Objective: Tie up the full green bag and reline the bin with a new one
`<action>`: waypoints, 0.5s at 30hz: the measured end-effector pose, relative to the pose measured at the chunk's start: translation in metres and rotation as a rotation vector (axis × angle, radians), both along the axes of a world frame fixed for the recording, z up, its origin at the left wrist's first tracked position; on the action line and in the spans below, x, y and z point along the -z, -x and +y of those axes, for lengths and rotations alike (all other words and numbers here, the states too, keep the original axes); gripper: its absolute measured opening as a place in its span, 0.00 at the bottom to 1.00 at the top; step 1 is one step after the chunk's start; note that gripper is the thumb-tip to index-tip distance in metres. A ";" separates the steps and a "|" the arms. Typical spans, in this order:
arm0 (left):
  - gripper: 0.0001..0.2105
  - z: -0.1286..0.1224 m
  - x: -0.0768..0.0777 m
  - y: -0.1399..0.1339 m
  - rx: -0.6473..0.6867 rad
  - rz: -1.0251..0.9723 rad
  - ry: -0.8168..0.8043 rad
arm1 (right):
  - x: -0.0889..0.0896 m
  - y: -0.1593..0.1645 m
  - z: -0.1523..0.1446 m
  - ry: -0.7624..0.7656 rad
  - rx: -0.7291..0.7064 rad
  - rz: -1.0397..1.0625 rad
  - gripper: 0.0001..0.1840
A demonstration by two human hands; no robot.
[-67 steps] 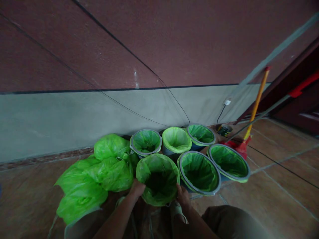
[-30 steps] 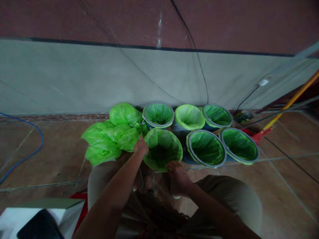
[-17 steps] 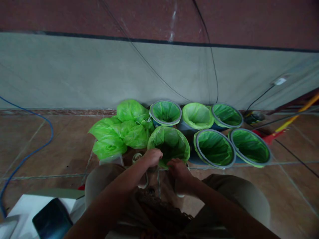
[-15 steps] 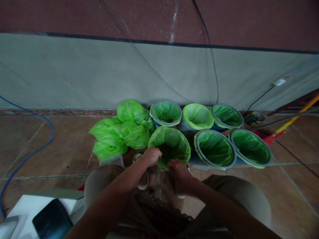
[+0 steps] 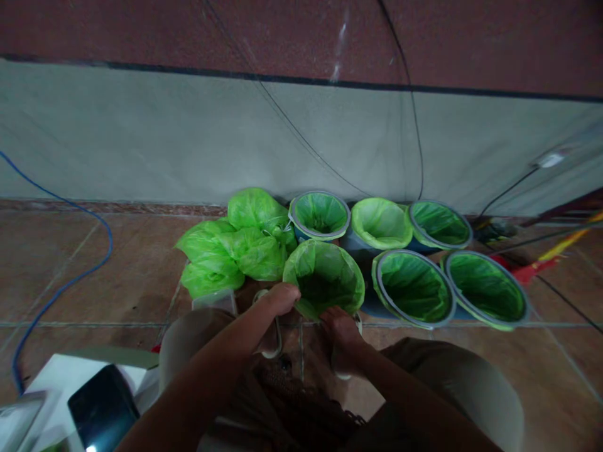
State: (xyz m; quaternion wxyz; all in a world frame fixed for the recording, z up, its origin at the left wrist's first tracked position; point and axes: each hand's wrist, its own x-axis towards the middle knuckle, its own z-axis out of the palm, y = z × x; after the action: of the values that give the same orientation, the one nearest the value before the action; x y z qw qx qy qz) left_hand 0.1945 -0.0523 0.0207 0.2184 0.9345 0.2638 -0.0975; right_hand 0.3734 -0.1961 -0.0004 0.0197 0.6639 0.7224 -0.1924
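Directly before me stands a bin lined with a green bin liner (image 5: pixel 325 251), its edge folded out over the rim. At the rim's left front, my left hand (image 5: pixel 282 299) is closed on the liner's edge. My right hand (image 5: pixel 340 326) has its fingers curled over the front edge of the same liner. The undersides of both hands are hidden. Inside, the liner hangs loose and its bottom is dark. Left of this bin lie several puffed-up green plastic bags (image 5: pixel 257 251), one with a tied neck.
More lined bins (image 5: pixel 414 289) stand in two rows to the right, most with grey rim rings. A clear plastic box (image 5: pixel 214 301) sits by my left knee. A phone (image 5: pixel 102 408) rests on a white surface. A blue cable (image 5: pixel 61 292) crosses the floor at left.
The view has shifted slightly, so the bins and bags appear a little further right. Both hands stay at the liner's edge, with the left fingers slightly moved along the rim.
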 end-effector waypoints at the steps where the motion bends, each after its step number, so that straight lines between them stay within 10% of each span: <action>1: 0.09 0.000 0.000 0.000 0.005 0.030 -0.012 | 0.002 0.000 -0.001 -0.010 0.001 0.000 0.12; 15: 0.12 -0.005 -0.010 -0.005 -0.020 0.128 -0.070 | 0.036 -0.001 -0.004 -0.015 -0.028 -0.098 0.13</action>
State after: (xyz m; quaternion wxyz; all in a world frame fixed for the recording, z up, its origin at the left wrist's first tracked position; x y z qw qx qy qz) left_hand 0.1993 -0.0570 0.0308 0.1693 0.9306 0.2900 -0.1456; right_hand 0.3748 -0.2000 -0.0359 0.0529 0.6625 0.7311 -0.1538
